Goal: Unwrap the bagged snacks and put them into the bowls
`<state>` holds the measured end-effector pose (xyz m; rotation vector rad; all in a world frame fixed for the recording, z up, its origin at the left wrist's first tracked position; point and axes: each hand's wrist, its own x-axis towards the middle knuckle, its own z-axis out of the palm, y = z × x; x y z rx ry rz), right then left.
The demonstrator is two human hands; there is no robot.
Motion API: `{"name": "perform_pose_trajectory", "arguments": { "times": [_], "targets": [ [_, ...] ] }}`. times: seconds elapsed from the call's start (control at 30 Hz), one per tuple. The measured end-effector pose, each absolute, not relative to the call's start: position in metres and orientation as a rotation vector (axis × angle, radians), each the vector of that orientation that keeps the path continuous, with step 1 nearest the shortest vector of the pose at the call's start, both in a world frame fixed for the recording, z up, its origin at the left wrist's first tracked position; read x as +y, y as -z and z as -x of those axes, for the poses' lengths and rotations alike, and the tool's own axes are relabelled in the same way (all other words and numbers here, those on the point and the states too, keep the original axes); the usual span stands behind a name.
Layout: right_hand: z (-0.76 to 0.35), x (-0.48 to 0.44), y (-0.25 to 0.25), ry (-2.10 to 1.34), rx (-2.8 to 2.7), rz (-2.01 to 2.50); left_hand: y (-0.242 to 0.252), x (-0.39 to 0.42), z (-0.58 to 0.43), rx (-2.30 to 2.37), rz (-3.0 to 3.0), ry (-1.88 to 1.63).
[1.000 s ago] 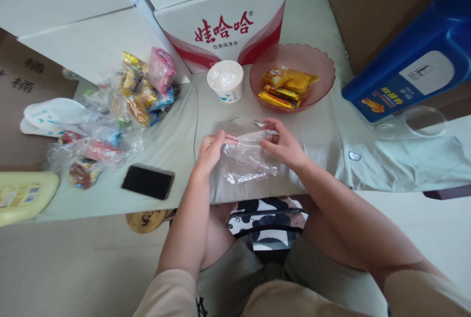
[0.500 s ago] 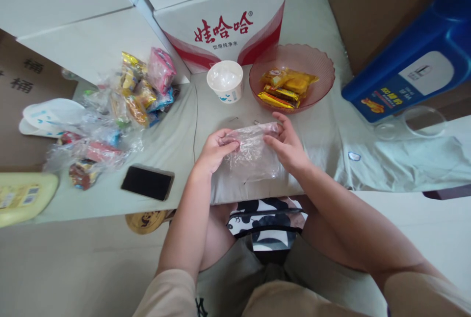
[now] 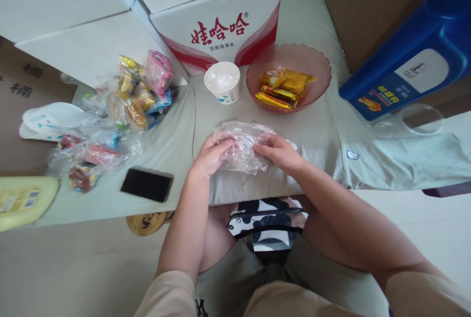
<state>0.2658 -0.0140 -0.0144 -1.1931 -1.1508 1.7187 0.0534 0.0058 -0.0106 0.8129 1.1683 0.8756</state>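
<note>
A clear, crinkled plastic bag (image 3: 245, 152) is held between both hands over the front of the cloth-covered table. My left hand (image 3: 212, 154) pinches its left side, thumb on top and fingers underneath. On the opposite side, my right hand (image 3: 281, 154) grips it the same way; some fingers are hidden under the plastic. Just behind the bag stands a white paper cup (image 3: 222, 83) with blue print, seemingly with clear plastic inside. To the cup's right, a pink ribbed bowl (image 3: 316, 69) holds several yellow-wrapped snacks (image 3: 285, 86).
Wrapped snacks (image 3: 136, 98) and loose plastic are heaped at left beside white paper cups (image 3: 51, 116) lying down. A black phone (image 3: 147, 184) lies near the front edge. A white-and-red carton (image 3: 221, 32) stands behind; a large blue bottle (image 3: 408, 57) is at right.
The bag has been crumpled and bunched from a flatter, spread shape. My right hand has dropped lower, with its fingers now curled under the plastic. The view has shifted slightly.
</note>
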Motion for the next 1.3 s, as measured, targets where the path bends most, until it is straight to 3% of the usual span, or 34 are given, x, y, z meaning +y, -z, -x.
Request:
{"name": "perform_pose_trajectory", "arguments": {
  "times": [0.13,0.3,0.6,0.93,1.3],
  "targets": [
    [-0.268,-0.014,0.014,-1.624,-1.276,1.225,0.007,0.007,-0.05,1.237,-0.812,-0.816],
    [-0.267,-0.013,0.013,-1.541,-1.048,1.158,0.0,0.005,-0.043,1.153,-0.75,-0.806],
    [-0.271,-0.008,0.01,-1.728,-0.668,0.948,-0.008,0.011,-0.046,1.009,-0.578,-1.019],
    [-0.266,-0.012,0.014,-1.532,-1.006,1.266,0.011,0.019,-0.054,1.253,-0.721,-1.348],
    [-0.268,-0.011,0.016,-1.519,-1.142,1.284,0.007,0.018,-0.047,1.347,-0.798,-1.532]
  ]
}}
